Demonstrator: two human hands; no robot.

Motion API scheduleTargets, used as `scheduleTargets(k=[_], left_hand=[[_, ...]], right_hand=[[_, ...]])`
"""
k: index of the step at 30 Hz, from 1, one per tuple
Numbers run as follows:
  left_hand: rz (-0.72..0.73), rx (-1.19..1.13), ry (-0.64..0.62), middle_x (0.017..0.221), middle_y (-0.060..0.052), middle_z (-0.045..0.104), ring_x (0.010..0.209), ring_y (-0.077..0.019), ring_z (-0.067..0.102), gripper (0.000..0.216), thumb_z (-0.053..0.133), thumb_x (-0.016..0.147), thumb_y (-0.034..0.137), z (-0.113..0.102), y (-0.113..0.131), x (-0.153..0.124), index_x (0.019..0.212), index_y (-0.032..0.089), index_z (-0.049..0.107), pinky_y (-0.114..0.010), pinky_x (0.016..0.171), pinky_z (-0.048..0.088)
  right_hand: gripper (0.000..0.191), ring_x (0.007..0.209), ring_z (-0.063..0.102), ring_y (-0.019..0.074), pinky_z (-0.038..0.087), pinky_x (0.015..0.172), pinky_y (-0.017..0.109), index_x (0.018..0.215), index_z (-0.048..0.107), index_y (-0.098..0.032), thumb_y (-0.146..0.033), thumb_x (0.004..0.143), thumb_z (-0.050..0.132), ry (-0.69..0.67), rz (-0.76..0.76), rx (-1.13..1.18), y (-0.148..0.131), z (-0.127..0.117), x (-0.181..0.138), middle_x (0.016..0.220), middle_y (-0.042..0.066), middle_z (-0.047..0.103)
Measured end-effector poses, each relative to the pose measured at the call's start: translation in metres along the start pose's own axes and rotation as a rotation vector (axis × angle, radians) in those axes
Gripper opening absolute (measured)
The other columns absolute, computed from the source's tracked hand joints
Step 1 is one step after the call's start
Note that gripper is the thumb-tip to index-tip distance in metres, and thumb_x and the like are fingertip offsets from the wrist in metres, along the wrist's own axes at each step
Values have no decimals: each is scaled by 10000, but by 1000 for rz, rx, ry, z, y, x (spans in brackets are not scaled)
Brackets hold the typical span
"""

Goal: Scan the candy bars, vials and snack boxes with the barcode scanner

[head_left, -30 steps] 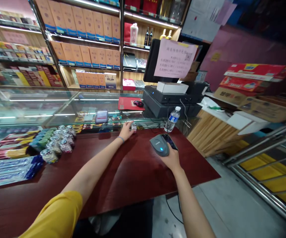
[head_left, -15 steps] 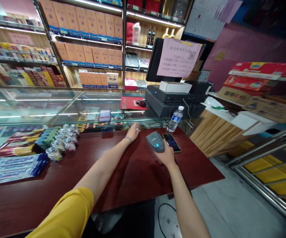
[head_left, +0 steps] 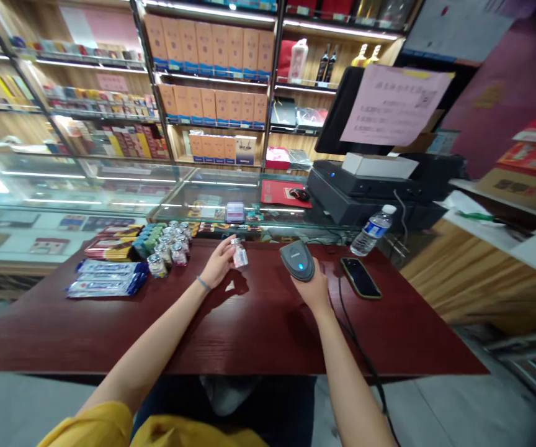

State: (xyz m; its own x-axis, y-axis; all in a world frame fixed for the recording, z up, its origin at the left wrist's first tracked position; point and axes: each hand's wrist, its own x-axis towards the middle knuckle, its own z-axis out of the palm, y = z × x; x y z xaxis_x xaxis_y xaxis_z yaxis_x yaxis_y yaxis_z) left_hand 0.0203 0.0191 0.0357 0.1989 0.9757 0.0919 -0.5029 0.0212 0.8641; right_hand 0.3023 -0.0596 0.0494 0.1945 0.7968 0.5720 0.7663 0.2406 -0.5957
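Observation:
My left hand (head_left: 219,264) grips a small clear jar (head_left: 239,254) with a silvery lid, tilted a little above the dark red table (head_left: 259,329). What fills the jar is too small to make out. In my right hand (head_left: 313,287) is a dark grey barcode scanner (head_left: 298,261), its blue light lit and its head toward the far side. The scanner's cable (head_left: 356,338) trails down past the table's front edge. Left of my left hand stand several similar lidded jars (head_left: 178,253) in rows.
Blue-and-white packets (head_left: 107,277) and red-and-gold packs (head_left: 112,243) lie at the left. To the right are a phone (head_left: 361,277) and a water bottle (head_left: 373,231). A glass counter (head_left: 188,192) and a monitor (head_left: 337,112) stand behind the table.
My left hand has come back and leftward with the jar, which now shows more clearly. The view has swung left. My right hand still holds the scanner.

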Motion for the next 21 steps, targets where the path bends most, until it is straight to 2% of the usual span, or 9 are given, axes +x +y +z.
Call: scheduleTargets(k=[4, 8, 11, 15, 19, 21], left_hand=[[-5, -56, 65, 1208, -51, 690, 969, -148, 659, 600, 757, 823, 305, -40, 28, -24, 1388, 247, 560, -258, 845, 518], [6, -76, 161, 1142, -62, 719, 919, -145, 672, 504, 760, 820, 311, -63, 33, -27, 1298, 203, 641, -243, 810, 523], [4, -105, 197, 1123, -64, 726, 880, -129, 675, 422, 756, 826, 304, -71, 30, -22, 1224, 184, 683, -220, 767, 530], [-10, -149, 196, 1085, -61, 733, 827, -115, 674, 416, 759, 825, 280, -73, 25, -15, 1221, 181, 679, -206, 720, 533], [-17, -163, 203, 1067, -65, 736, 805, -111, 670, 417, 754, 829, 260, -75, 22, -14, 1227, 168, 672, -207, 713, 534], [-16, -158, 197, 1084, -69, 732, 829, -122, 674, 420, 746, 836, 266, -78, 21, -13, 1236, 170, 667, -222, 738, 541]], right_hand=[[493, 802, 748, 273, 559, 688, 324, 1190, 548, -246, -381, 734, 676, -102, -6, 74, -30, 19, 1, 875, 44, 763], [560, 827, 756, 272, 546, 670, 299, 1253, 513, -270, -358, 729, 690, -209, -66, 104, -52, 32, -3, 913, 27, 771], [568, 765, 757, 264, 516, 616, 276, 1263, 506, -260, -338, 730, 686, -285, -188, 46, -59, 40, -14, 883, 25, 770], [590, 712, 747, 239, 498, 613, 274, 1275, 492, -221, -273, 708, 647, -355, -402, 4, -57, 46, -31, 934, 45, 770], [616, 718, 745, 224, 488, 627, 269, 1283, 495, -212, -241, 685, 638, -450, -465, 7, -60, 46, -36, 921, 34, 775], [565, 729, 745, 223, 481, 629, 266, 1244, 527, -213, -243, 691, 637, -485, -482, 6, -63, 45, -36, 895, 32, 775]])
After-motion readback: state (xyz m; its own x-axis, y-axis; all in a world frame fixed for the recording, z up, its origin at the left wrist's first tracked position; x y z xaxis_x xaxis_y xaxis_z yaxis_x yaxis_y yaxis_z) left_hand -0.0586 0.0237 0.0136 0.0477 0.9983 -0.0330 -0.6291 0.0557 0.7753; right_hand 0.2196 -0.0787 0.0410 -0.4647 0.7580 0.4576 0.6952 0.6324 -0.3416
